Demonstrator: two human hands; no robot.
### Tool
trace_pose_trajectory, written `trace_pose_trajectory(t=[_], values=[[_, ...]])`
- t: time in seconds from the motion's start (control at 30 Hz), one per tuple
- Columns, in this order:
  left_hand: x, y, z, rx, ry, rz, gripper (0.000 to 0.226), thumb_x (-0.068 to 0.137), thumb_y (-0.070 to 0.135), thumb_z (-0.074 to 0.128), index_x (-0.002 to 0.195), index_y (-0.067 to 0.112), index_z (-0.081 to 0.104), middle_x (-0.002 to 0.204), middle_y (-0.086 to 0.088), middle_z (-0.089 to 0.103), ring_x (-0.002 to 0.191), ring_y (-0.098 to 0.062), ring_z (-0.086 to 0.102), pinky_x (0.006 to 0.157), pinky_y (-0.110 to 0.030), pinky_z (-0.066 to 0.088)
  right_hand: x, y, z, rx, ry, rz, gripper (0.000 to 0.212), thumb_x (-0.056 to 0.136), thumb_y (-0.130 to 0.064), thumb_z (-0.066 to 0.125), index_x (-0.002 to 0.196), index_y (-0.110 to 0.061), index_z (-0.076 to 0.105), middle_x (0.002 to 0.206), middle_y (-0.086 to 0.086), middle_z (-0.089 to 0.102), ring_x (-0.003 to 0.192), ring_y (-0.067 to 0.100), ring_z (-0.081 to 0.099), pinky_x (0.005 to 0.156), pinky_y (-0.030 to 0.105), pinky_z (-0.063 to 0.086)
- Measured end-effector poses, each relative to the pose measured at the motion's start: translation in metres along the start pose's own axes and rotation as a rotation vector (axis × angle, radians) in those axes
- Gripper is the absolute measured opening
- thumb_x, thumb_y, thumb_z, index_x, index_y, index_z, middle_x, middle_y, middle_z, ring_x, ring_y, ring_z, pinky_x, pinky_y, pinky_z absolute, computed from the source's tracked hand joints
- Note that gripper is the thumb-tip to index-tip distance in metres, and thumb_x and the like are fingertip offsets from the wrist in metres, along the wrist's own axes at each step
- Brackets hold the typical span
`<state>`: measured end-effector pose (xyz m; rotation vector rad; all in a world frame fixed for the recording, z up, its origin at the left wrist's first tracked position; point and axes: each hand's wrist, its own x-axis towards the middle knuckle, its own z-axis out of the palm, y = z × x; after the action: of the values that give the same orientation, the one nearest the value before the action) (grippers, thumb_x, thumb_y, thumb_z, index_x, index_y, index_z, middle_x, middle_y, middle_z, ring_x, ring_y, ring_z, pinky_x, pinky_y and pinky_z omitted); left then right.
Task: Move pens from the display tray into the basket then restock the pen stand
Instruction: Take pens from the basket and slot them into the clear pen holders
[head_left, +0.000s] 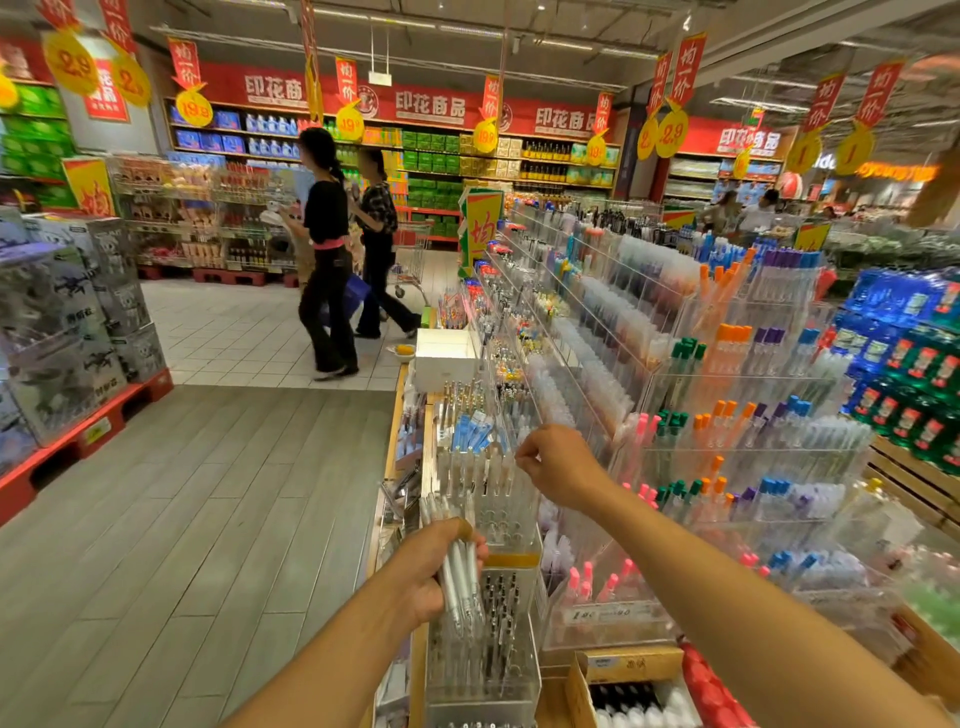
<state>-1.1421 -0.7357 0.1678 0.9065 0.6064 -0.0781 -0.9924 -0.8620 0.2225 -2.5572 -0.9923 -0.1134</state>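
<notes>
Pens (457, 561), a bundle of white-barrelled ones, gripped upright in left hand (434, 571), lower centre of frame, just in front of clear acrylic pen stand (488, 499). Right hand (558, 462) at centre, above stand, fingers curled with thumb and forefinger pinched together; anything held too small to tell. Cardboard box (628, 680) of markers at bottom right.

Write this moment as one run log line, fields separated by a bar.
left hand: grips bundle of white pens | right hand: fingers curled over clear pen stand, contents unclear | phase: restocking
</notes>
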Motion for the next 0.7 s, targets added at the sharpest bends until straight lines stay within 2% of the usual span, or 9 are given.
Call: trace_pose_trajectory(t=[0.07, 0.13, 0.23, 0.37, 0.47, 0.53, 0.57, 0.63, 0.7], values=[[0.001, 0.001, 0.002, 0.008, 0.005, 0.004, 0.006, 0.087, -0.006, 0.056, 0.089, -0.007, 0.061, 0.062, -0.017, 0.063, 0.045, -0.019, 0.057, 0.044, -0.024, 0.051, 0.004, -0.002, -0.001, -0.027, -0.028, 0.018, 0.019, 0.094, -0.014, 0.059, 0.092, -0.006, 0.075, 0.101, 0.004, 0.073, 0.124, 0.021, 0.052, 0.102, 0.035, 0.042], [0.002, 0.002, 0.004, 0.013, 0.009, 0.008, 0.007, 0.087, -0.005, 0.055, 0.091, -0.007, 0.061, 0.063, -0.017, 0.064, 0.047, -0.020, 0.058, 0.045, -0.024, 0.052, 0.007, -0.003, -0.002, -0.028, -0.054, 0.041, 0.017, 0.094, -0.016, 0.060, 0.092, -0.009, 0.076, 0.105, 0.000, 0.072, 0.126, 0.019, 0.051, 0.102, 0.037, 0.045], [0.002, 0.003, 0.007, 0.008, 0.010, 0.014, 0.007, 0.088, -0.006, 0.055, 0.088, -0.008, 0.061, 0.063, -0.018, 0.064, 0.046, -0.020, 0.059, 0.045, -0.024, 0.053, 0.008, -0.002, -0.003, -0.021, -0.081, 0.045, 0.019, 0.093, -0.020, 0.062, 0.092, -0.008, 0.077, 0.104, 0.002, 0.073, 0.119, 0.020, 0.057, 0.099, 0.038, 0.049], [0.002, 0.004, 0.009, 0.005, -0.035, 0.020, 0.009, 0.089, -0.004, 0.056, 0.093, -0.009, 0.063, 0.064, -0.016, 0.064, 0.048, -0.019, 0.060, 0.046, -0.025, 0.053, 0.004, -0.003, -0.008, -0.010, -0.027, 0.008, 0.027, 0.090, -0.026, 0.067, 0.115, -0.015, 0.069, 0.117, 0.003, 0.066, 0.109, 0.021, 0.060, 0.096, 0.038, 0.050], [0.000, 0.005, 0.010, -0.014, -0.118, 0.031, 0.015, 0.085, -0.004, 0.060, 0.099, -0.009, 0.063, 0.065, -0.015, 0.064, 0.047, -0.019, 0.060, 0.043, -0.025, 0.052, -0.001, -0.008, -0.013, 0.168, 0.002, -0.025, 0.026, 0.092, -0.030, 0.065, 0.115, -0.018, 0.069, 0.101, -0.002, 0.068, 0.090, 0.012, 0.062, 0.083, 0.031, 0.052], [-0.001, 0.005, 0.012, -0.032, -0.179, 0.044, 0.026, 0.074, -0.002, 0.067, 0.099, -0.009, 0.064, 0.067, -0.015, 0.063, 0.049, -0.019, 0.060, 0.045, -0.026, 0.053, -0.004, -0.012, -0.015, 0.292, -0.113, -0.010, 0.028, 0.094, -0.035, 0.062, 0.116, -0.018, 0.068, 0.096, 0.000, 0.069, 0.085, 0.014, 0.065, 0.076, 0.032, 0.054], [-0.001, 0.005, 0.012, -0.035, -0.209, 0.048, 0.029, 0.069, 0.000, 0.070, 0.096, -0.008, 0.066, 0.069, -0.015, 0.063, 0.051, -0.019, 0.060, 0.047, -0.026, 0.053, -0.005, -0.015, -0.015, 0.332, -0.173, 0.000, 0.029, 0.094, -0.036, 0.062, 0.116, -0.018, 0.067, 0.096, 0.000, 0.071, 0.086, 0.018, 0.068, 0.077, 0.034, 0.056], [-0.001, 0.005, 0.014, -0.021, -0.263, 0.052, 0.023, 0.065, 0.004, 0.074, 0.086, -0.004, 0.073, 0.070, -0.013, 0.063, 0.053, -0.018, 0.059, 0.050, -0.026, 0.052, -0.007, -0.017, -0.014, 0.430, -0.246, 0.027, 0.024, 0.093, -0.034, 0.063, 0.112, -0.019, 0.067, 0.091, -0.002, 0.074, 0.085, 0.022, 0.070, 0.077, 0.037, 0.056], [0.000, 0.005, 0.015, -0.018, -0.293, 0.058, 0.014, 0.065, 0.007, 0.076, 0.078, 0.000, 0.077, 0.072, -0.013, 0.063, 0.055, -0.018, 0.059, 0.053, -0.027, 0.052, -0.008, -0.016, -0.014, 0.568, -0.275, 0.060, 0.016, 0.092, -0.029, 0.065, 0.105, -0.020, 0.069, 0.082, -0.005, 0.074, 0.070, 0.014, 0.066, 0.064, 0.029, 0.053]])
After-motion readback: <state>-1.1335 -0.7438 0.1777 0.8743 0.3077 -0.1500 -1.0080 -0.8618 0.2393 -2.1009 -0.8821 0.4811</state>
